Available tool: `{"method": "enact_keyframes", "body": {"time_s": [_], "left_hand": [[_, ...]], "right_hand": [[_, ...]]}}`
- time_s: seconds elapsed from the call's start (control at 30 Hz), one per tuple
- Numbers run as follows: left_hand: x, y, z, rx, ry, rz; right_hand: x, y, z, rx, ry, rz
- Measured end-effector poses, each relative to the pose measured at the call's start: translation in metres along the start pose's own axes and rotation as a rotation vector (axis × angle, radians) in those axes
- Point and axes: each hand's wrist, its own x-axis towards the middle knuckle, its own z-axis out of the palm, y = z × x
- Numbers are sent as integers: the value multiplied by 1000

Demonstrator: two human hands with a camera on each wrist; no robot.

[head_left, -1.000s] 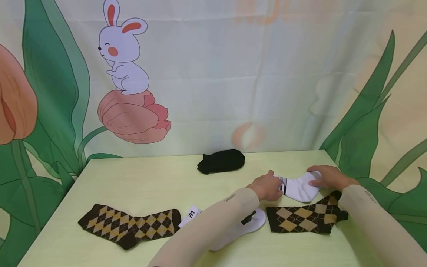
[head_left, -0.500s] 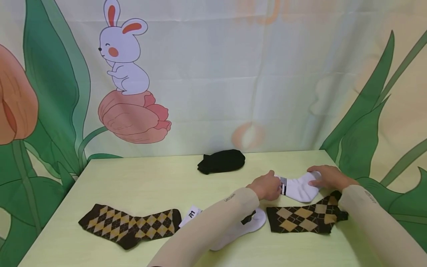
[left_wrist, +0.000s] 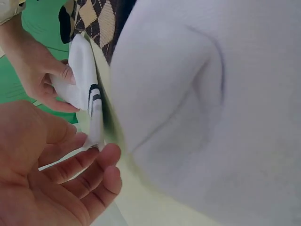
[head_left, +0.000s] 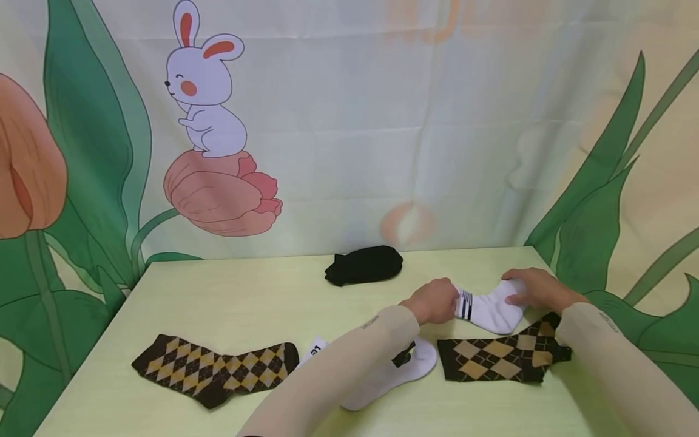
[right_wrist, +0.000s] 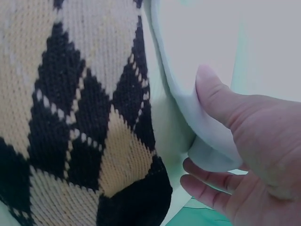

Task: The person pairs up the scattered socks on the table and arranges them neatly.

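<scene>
a cloth backdrop (head_left: pixel 338 133) printed with a rabbit and tulips is hanging beyond the far edge of the pale surface (head_left: pixel 235 303). on the near left, a long argyle sock (head_left: pixel 188 370) is lying flat and bent at the heel; on the right, a tan-diamond sock (head_left: pixel 491 360) is stretching away from the person's middle toward the right sleeve (head_left: pixel 617 358). between them a plain white sock (head_left: pixel 393 379) is lying partly under the left sleeve (head_left: pixel 338 370), and a black sock (head_left: pixel 364 266) is resting near the far edge. on the far right of the surface, just beyond the tan-diamond sock, the striped white sock (head_left: pixel 491 309) is spanning the gap between both hands. the right hand (head_left: pixel 543 290) is gripping its toe end, thumb on the near side and fingers curling under, while the left hand (head_left: pixel 435 300) is pinching its cuff between thumb and fingers, just left of the dark stripes (head_left: pixel 465 305). the knit is looking light, soft and limp, probably stretchy, neither slippery nor fragile; it is likely sagging wherever nothing is supporting it, so the cuff edge and the toe are seeming the best places to be holding it.
</scene>
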Motion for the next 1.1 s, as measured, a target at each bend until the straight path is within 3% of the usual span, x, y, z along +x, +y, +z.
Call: {"method": "enact_keyframes", "body": {"time_s": [0.33, 0.47, 0.67, 1.1], "left_hand": [[1, -2, 3, -52, 89, 17], [2, -4, 2, -71, 94, 14], [0, -6, 1, -30, 116, 48], [-8, -19, -3, -35, 182, 122]], "right_hand": [[-4, -1, 2, -5, 65, -90], [-5, -1, 2, -2, 78, -81], [-8, -3, 0, 15, 87, -67], [-10, -10, -4, 26, 150, -105]]}}
